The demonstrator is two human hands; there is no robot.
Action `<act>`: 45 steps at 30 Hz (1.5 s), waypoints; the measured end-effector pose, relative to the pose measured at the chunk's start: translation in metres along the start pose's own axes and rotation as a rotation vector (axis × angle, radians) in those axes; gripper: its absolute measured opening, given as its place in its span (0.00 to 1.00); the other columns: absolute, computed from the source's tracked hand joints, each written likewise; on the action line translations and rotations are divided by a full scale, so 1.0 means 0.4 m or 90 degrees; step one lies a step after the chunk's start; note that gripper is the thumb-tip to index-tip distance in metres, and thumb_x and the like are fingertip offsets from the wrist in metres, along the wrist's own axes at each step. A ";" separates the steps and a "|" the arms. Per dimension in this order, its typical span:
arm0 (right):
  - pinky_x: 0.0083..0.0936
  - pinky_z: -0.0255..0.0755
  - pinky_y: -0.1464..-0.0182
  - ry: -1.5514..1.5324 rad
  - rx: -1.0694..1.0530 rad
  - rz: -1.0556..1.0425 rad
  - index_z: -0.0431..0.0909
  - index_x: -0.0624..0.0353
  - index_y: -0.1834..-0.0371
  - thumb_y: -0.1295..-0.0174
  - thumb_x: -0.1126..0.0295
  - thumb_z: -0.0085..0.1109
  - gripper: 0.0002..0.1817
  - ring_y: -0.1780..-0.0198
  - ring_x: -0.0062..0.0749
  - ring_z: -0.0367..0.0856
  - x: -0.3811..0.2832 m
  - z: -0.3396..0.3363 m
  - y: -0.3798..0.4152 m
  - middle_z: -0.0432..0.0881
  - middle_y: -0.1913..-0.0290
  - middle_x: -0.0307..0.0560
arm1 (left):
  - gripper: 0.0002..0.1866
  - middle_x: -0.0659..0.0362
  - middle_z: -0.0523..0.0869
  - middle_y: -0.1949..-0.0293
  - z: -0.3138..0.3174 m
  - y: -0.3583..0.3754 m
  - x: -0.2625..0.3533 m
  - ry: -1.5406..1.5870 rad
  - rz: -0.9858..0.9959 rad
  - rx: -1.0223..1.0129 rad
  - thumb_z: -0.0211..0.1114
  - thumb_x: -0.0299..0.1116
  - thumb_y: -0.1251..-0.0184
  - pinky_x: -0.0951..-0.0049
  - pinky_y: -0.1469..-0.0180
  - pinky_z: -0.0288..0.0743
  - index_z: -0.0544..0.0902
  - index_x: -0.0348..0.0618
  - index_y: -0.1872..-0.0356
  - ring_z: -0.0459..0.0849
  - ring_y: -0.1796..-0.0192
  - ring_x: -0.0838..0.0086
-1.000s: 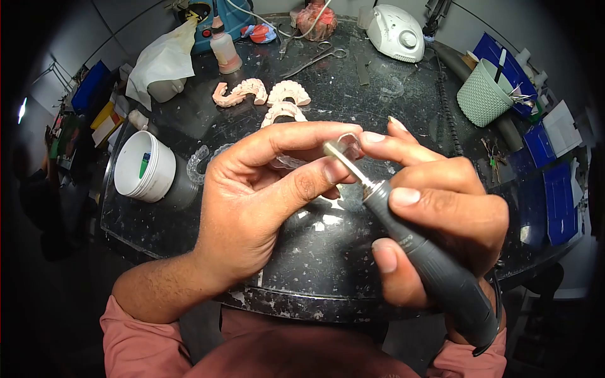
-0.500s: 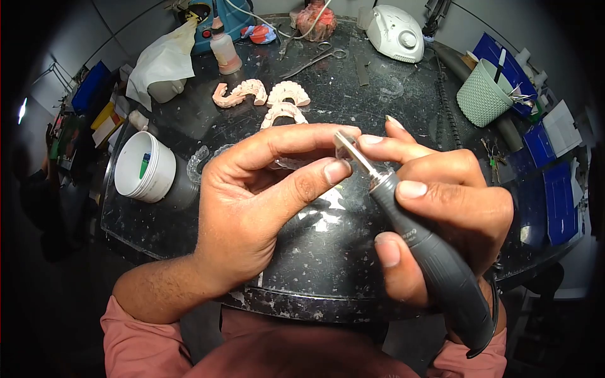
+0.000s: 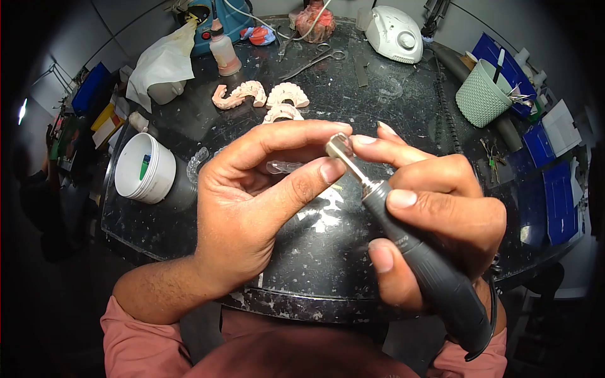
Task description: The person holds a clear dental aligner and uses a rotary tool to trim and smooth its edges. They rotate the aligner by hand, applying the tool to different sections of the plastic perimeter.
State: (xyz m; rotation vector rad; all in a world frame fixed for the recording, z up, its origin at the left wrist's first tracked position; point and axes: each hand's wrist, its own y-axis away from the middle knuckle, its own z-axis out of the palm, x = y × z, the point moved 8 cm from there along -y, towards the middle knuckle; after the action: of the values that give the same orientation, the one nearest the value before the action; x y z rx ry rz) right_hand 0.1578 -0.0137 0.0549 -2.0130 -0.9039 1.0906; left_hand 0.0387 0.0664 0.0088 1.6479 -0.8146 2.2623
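My left hand is closed, thumb and index finger pinched on a clear plastic dental aligner; part of it shows behind the thumb and the rest is hidden by the fingers. My right hand grips a black rotary handpiece with a cord trailing from its lower end. Its metal bit lies at the left fingertips, where the aligner's edge is hard to make out. The right index fingertip is close to the left one.
Pinkish dental models stand beyond my hands, with another clear aligner at left near a white tub. Further back are scissors, a bottle and a white control box. A green basket stands at right.
The handpiece and right hand have shifted slightly left. The bit appears turned against the left fingertips. My left hand has tilted a little, showing more of the clear aligner behind the thumb.
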 end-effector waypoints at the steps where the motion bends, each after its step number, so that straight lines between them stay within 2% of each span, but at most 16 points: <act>1: 0.58 0.69 0.41 0.000 0.000 0.000 0.62 0.61 0.51 0.42 0.66 0.63 0.22 0.53 0.57 0.81 0.001 0.001 0.001 0.72 0.63 0.55 | 0.15 0.53 0.84 0.55 -0.001 -0.001 0.003 0.000 0.008 0.000 0.63 0.21 0.38 0.68 0.43 0.74 0.78 0.34 0.49 0.83 0.50 0.71; 6: 0.56 0.70 0.42 -0.006 0.051 0.010 0.61 0.61 0.50 0.42 0.66 0.62 0.23 0.53 0.57 0.81 0.004 -0.005 0.007 0.71 0.63 0.55 | 0.15 0.53 0.85 0.55 0.001 0.003 0.007 0.016 0.033 0.002 0.63 0.20 0.39 0.71 0.43 0.73 0.78 0.35 0.50 0.83 0.50 0.72; 9: 0.56 0.70 0.41 0.002 0.010 0.044 0.61 0.61 0.50 0.42 0.66 0.62 0.23 0.52 0.57 0.81 -0.001 -0.003 -0.001 0.71 0.63 0.55 | 0.15 0.51 0.85 0.53 -0.001 0.005 0.006 0.005 0.036 0.000 0.63 0.19 0.39 0.72 0.43 0.73 0.77 0.35 0.50 0.83 0.49 0.72; 12: 0.56 0.69 0.41 -0.039 0.018 0.012 0.61 0.60 0.50 0.43 0.66 0.62 0.23 0.52 0.57 0.81 0.001 0.000 0.004 0.71 0.63 0.56 | 0.15 0.48 0.84 0.51 -0.002 0.003 0.006 -0.001 0.046 -0.003 0.62 0.18 0.38 0.72 0.43 0.73 0.77 0.34 0.50 0.83 0.49 0.72; 15: 0.56 0.69 0.40 0.007 -0.001 0.054 0.62 0.60 0.51 0.43 0.66 0.63 0.22 0.51 0.59 0.80 -0.002 0.000 -0.003 0.71 0.63 0.55 | 0.14 0.46 0.83 0.49 -0.005 0.004 0.010 -0.014 0.058 0.004 0.61 0.18 0.37 0.72 0.43 0.73 0.77 0.34 0.50 0.82 0.48 0.71; 17: 0.56 0.68 0.40 -0.016 0.008 0.035 0.62 0.60 0.51 0.42 0.66 0.63 0.22 0.50 0.59 0.80 0.004 0.004 0.003 0.71 0.62 0.55 | 0.14 0.46 0.83 0.49 -0.005 0.005 0.009 -0.030 0.043 0.001 0.61 0.19 0.37 0.71 0.42 0.73 0.77 0.33 0.50 0.82 0.46 0.70; 25: 0.57 0.68 0.40 -0.020 -0.005 0.011 0.62 0.60 0.51 0.42 0.66 0.62 0.22 0.51 0.57 0.80 0.001 0.008 0.005 0.72 0.62 0.56 | 0.14 0.47 0.83 0.50 0.000 0.005 0.018 -0.063 0.074 0.003 0.60 0.18 0.37 0.72 0.42 0.73 0.76 0.34 0.49 0.82 0.47 0.71; 28: 0.57 0.69 0.41 -0.014 0.045 0.031 0.62 0.60 0.50 0.42 0.66 0.62 0.22 0.51 0.56 0.80 0.007 -0.003 0.008 0.72 0.62 0.56 | 0.15 0.49 0.84 0.52 -0.003 0.011 0.014 -0.029 0.045 0.013 0.60 0.17 0.37 0.73 0.43 0.73 0.75 0.33 0.49 0.82 0.47 0.71; 31: 0.57 0.69 0.41 -0.010 0.016 0.016 0.61 0.60 0.50 0.42 0.66 0.62 0.23 0.52 0.55 0.81 -0.002 0.001 0.003 0.72 0.62 0.57 | 0.15 0.51 0.84 0.54 0.000 0.010 0.008 0.001 0.022 0.020 0.60 0.17 0.37 0.74 0.44 0.74 0.74 0.33 0.49 0.82 0.48 0.72; 33: 0.56 0.69 0.41 0.042 -0.014 0.058 0.61 0.60 0.50 0.42 0.67 0.62 0.22 0.52 0.54 0.81 -0.003 0.001 -0.005 0.71 0.62 0.56 | 0.15 0.52 0.84 0.54 -0.002 0.010 0.007 0.012 0.026 0.026 0.60 0.16 0.37 0.75 0.44 0.75 0.73 0.32 0.49 0.83 0.48 0.72; 34: 0.55 0.69 0.41 -0.010 0.044 0.037 0.61 0.61 0.50 0.43 0.68 0.61 0.23 0.53 0.53 0.81 0.007 -0.002 0.007 0.71 0.62 0.56 | 0.15 0.51 0.83 0.54 -0.003 0.010 0.007 0.001 0.033 0.024 0.59 0.16 0.37 0.74 0.44 0.75 0.73 0.32 0.49 0.83 0.48 0.72; 40: 0.55 0.69 0.41 0.010 -0.006 0.056 0.61 0.61 0.50 0.43 0.69 0.61 0.22 0.52 0.55 0.81 0.003 0.001 0.000 0.71 0.62 0.55 | 0.15 0.48 0.82 0.51 0.003 0.009 0.012 -0.006 0.054 0.004 0.59 0.15 0.37 0.74 0.44 0.75 0.72 0.33 0.50 0.83 0.49 0.71; 45: 0.55 0.68 0.40 -0.034 0.038 0.023 0.61 0.61 0.50 0.43 0.68 0.62 0.22 0.51 0.57 0.80 0.006 0.003 0.007 0.72 0.62 0.55 | 0.15 0.46 0.82 0.50 0.002 0.009 0.011 0.000 0.049 0.000 0.58 0.15 0.37 0.75 0.45 0.75 0.70 0.34 0.51 0.82 0.49 0.72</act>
State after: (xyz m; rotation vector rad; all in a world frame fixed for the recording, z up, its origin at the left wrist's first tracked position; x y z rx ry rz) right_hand 0.1583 -0.0131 0.0511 -1.9666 -0.8560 1.1827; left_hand 0.0359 0.0624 0.0117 1.6444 -0.8926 2.3137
